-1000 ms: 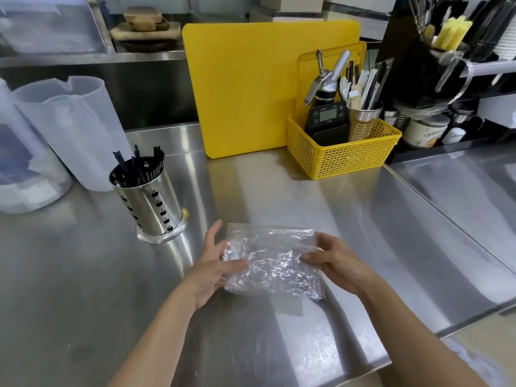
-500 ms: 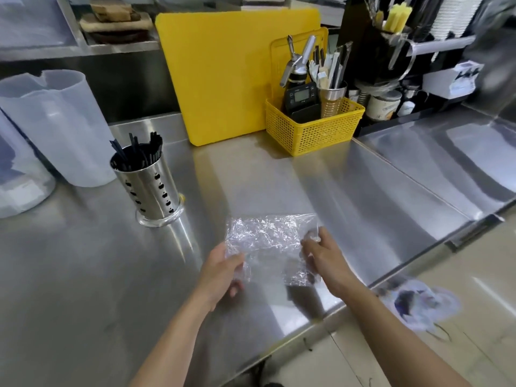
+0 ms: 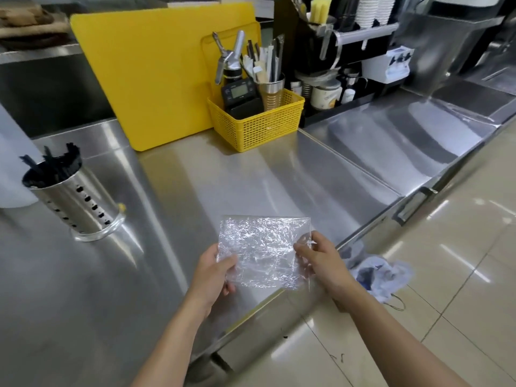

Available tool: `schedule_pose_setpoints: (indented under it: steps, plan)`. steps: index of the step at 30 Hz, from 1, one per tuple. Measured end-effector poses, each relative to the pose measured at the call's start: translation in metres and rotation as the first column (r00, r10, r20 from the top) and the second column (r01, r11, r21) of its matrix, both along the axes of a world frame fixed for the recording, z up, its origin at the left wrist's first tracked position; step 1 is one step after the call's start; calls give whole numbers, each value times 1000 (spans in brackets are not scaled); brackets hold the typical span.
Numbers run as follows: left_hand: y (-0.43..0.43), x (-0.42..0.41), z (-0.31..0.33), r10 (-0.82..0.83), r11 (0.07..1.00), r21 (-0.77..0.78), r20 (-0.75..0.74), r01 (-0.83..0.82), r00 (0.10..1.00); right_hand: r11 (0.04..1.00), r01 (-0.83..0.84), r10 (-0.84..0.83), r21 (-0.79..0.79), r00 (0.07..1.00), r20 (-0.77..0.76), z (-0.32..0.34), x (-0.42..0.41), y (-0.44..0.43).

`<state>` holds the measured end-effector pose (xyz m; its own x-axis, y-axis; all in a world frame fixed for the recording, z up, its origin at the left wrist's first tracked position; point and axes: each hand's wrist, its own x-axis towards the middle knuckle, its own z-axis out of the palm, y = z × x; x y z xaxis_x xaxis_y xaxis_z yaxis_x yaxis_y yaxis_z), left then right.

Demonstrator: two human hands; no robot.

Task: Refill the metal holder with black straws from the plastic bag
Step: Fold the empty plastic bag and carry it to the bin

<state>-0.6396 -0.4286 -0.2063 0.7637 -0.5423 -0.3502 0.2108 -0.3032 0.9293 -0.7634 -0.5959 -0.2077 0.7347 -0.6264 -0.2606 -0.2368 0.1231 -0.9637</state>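
A perforated metal holder stands at the left of the steel counter, filled with black straws that stick out of its top. Near the counter's front edge I hold a crinkled clear plastic bag flat between both hands; no straws show inside it. My left hand pinches its left edge. My right hand pinches its right edge. The bag is well to the right of the holder.
A yellow cutting board leans at the back, with a yellow basket of tools beside it. A translucent plastic jug stands behind the holder. The counter edge runs just under my hands; a crumpled bag lies on the tiled floor.
The bag has been lifted off the counter and spread flat between both hands. My view has swung right, so the holder now sits further left and the floor shows.
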Motion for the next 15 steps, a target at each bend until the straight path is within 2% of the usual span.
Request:
schedule_pose_setpoints:
  steps: [9, 15]
  plan:
    - [-145, -89, -4, 25, 999, -38, -18, -25, 1000, 997, 65, -64, -33, 998, 25, -7, -82, -140]
    - [-214, -136, -16, -77, 997, 7, 0, 77, 997, 986, 166, -167, 10, 986, 22, -16, -137, -204]
